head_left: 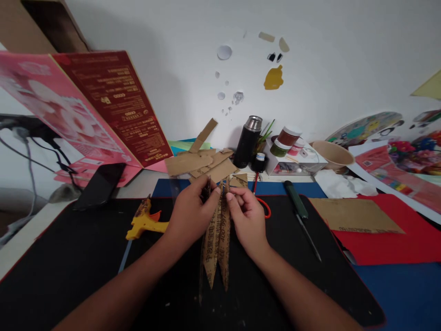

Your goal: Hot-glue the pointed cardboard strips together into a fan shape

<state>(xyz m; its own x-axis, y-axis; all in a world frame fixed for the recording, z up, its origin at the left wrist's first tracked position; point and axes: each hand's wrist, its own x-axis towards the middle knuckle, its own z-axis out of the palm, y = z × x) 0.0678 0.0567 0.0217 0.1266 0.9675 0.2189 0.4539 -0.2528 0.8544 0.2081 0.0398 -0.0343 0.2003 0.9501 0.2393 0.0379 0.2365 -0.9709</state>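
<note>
Over the black mat, my left hand [195,207] pinches the upper end of a printed cardboard strip [211,257] that tapers to a point at the bottom. My right hand [248,216] grips the top of a second pointed cardboard strip [224,253] beside it. The two strips hang side by side, close together, with dark lettering along them. My fingers hide part of their upper ends. A yellow glue gun [146,222] lies just left of my left hand. Orange-red scissor handles [264,208] show behind my right hand.
Cardboard scraps [206,163] pile up behind my hands, near a black thermos [248,141]. On the right lie a green-handled screwdriver-like tool [296,200] and a cardboard sheet [354,215] on red paper [406,239]. A phone [100,186] rests at left beside a pink-and-red box [113,105].
</note>
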